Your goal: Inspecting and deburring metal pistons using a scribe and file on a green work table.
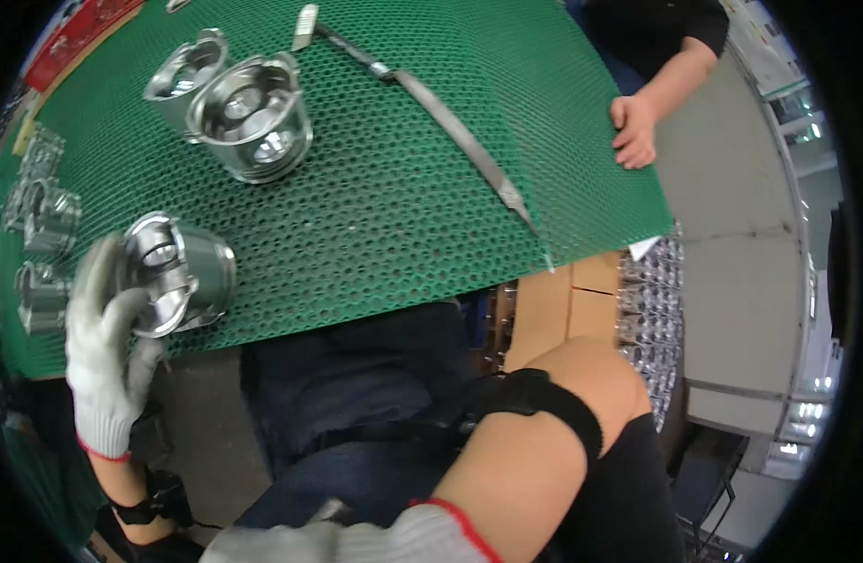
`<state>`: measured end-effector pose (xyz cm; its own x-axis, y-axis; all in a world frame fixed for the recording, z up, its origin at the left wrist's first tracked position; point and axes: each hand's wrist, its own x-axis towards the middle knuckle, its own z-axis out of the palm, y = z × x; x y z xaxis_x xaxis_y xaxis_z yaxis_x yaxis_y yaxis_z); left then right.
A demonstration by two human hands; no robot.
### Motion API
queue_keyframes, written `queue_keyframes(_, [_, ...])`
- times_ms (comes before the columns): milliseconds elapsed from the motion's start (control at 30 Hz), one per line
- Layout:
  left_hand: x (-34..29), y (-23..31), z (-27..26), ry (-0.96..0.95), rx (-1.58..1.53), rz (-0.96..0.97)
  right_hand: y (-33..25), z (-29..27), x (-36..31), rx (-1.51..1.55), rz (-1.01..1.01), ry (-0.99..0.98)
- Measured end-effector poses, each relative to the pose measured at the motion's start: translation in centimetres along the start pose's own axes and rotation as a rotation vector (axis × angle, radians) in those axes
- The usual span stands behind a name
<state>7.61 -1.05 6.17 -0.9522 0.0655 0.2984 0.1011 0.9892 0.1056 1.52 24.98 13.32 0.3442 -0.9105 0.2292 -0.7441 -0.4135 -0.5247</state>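
Observation:
My left hand (108,342), in a white knit glove with a red cuff, has its fingers curled against the open end of a shiny metal piston (204,272). That piston lies tilted on its side near the front edge of the green mat. My right hand (347,546), gloved the same way, is low at the bottom edge, in front of my body. Its fingers are mostly cut off by the frame, and a small greyish shape (331,510) beside it is too blurred to name. Two more pistons stand farther back, one in front (253,122), the other behind (183,80).
Several pistons (52,216) line the mat's left side. A long flat file (460,136) with a dark handle lies across the green perforated mat (375,225). A co-worker's bare hand (635,131) rests at the right edge. Cardboard (544,314) and stacked metal parts (649,319) sit below.

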Motion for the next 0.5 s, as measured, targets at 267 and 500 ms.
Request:
queue_keyframes(267, [-0.3,3.2,2.9,0.08,-0.189,0.076,4.3,-0.9,-3.8,-0.09,0.145,-0.024])
queue_keyframes(500, [3.9,2.7,5.1,0.378,-0.599,-0.024,12.9,2.7,-6.6,-0.302,0.543,0.655])
